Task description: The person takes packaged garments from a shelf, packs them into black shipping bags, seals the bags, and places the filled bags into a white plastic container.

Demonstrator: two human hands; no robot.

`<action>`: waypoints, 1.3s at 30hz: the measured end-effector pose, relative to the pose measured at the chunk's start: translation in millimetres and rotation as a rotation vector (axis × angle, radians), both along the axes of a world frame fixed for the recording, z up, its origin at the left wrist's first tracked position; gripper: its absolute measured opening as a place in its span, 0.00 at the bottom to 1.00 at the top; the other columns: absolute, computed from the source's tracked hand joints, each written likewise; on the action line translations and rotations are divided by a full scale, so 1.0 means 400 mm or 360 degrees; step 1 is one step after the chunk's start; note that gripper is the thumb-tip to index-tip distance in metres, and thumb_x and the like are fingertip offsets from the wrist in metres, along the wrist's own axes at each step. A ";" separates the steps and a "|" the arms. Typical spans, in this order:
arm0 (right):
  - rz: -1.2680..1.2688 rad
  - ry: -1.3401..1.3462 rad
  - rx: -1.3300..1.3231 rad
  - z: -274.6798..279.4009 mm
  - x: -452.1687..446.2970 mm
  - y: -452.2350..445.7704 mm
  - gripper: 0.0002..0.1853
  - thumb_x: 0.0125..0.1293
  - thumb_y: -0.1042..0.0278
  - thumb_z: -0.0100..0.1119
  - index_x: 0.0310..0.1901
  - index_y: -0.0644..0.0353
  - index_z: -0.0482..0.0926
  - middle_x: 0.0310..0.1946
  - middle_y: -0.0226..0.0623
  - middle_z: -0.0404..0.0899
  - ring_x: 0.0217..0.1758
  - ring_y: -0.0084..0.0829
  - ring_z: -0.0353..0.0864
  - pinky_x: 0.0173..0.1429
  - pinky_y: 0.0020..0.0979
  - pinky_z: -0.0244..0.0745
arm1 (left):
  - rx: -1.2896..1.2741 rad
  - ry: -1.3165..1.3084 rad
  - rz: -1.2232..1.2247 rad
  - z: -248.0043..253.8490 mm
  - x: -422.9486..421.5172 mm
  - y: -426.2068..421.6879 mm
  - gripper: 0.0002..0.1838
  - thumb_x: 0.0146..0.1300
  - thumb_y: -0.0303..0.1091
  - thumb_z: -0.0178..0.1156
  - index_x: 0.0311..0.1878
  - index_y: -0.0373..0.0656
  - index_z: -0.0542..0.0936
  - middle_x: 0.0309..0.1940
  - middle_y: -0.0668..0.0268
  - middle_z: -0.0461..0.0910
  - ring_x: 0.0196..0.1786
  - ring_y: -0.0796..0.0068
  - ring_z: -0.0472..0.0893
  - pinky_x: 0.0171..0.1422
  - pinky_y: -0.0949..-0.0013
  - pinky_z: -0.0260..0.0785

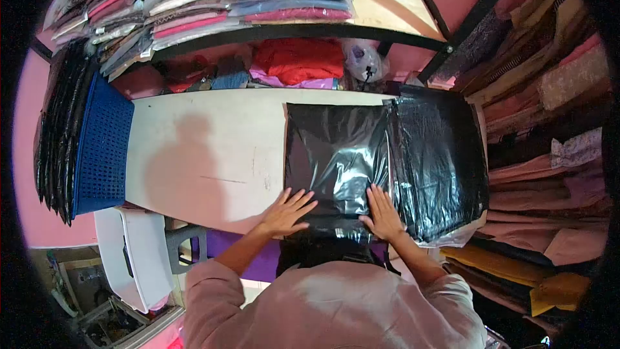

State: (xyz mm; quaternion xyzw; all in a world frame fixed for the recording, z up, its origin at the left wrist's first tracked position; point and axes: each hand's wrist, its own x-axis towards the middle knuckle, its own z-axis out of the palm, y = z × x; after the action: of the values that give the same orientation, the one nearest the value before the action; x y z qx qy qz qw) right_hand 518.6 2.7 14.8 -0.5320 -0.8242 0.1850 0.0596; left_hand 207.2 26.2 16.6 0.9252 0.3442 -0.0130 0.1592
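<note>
A shiny black plastic mailing bag [339, 148] lies flat on the white table, its near edge reaching the table's front. My left hand [288, 212] rests flat on the bag's lower left edge with the fingers spread. On its lower right part lies my right hand [382, 212], fingers stretched out and pointing away from me. Right beside it, a stack of black plastic bags [439, 161] covers the table's right end, close against the bag under my hands. Whether anything is inside the bag cannot be seen.
The white table [174, 148] extends left to a blue basket [103, 142] with black packages. Above the back edge, a shelf holds wrapped garments [284, 0]. Red cloth [297, 61] lies beneath it. Folded clothes [542, 174] line the right side. A white bin [145, 252] stands front left.
</note>
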 end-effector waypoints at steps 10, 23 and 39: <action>0.0347 -0.0027 -0.0073 0.026 0.093 -0.124 0.42 0.51 0.49 0.57 0.64 0.59 0.51 0.64 0.47 0.51 0.68 0.43 0.49 0.69 0.40 0.44 | 0.0122 -0.0364 -0.0036 -0.036 -0.085 -0.121 0.23 0.50 0.43 0.60 0.51 0.46 0.73 0.59 0.67 0.65 0.63 0.72 0.62 0.68 0.50 0.42; 0.0422 -0.0127 0.0335 -0.037 0.096 -0.157 0.31 0.44 0.68 0.59 0.55 0.58 0.66 0.60 0.38 0.61 0.66 0.35 0.55 0.68 0.39 0.47 | -0.0137 -0.0644 0.0266 -0.001 -0.137 -0.177 0.12 0.49 0.28 0.58 0.40 0.42 0.77 0.52 0.64 0.73 0.56 0.67 0.70 0.63 0.58 0.58; -0.0998 -0.0056 -0.0069 -0.060 -0.020 0.004 0.19 0.65 0.51 0.38 0.30 0.59 0.71 0.23 0.50 0.77 0.28 0.51 0.77 0.33 0.47 0.72 | 0.0726 -0.0445 0.1660 -0.076 -0.003 -0.057 0.15 0.55 0.42 0.56 0.22 0.41 0.76 0.16 0.60 0.74 0.22 0.58 0.75 0.28 0.60 0.65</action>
State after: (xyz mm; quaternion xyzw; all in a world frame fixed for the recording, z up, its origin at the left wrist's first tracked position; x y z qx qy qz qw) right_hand 510.5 4.3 -9.2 -0.7645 -0.6167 0.1659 0.0880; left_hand 206.2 3.5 -13.8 0.6375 0.7238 0.2636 -0.0146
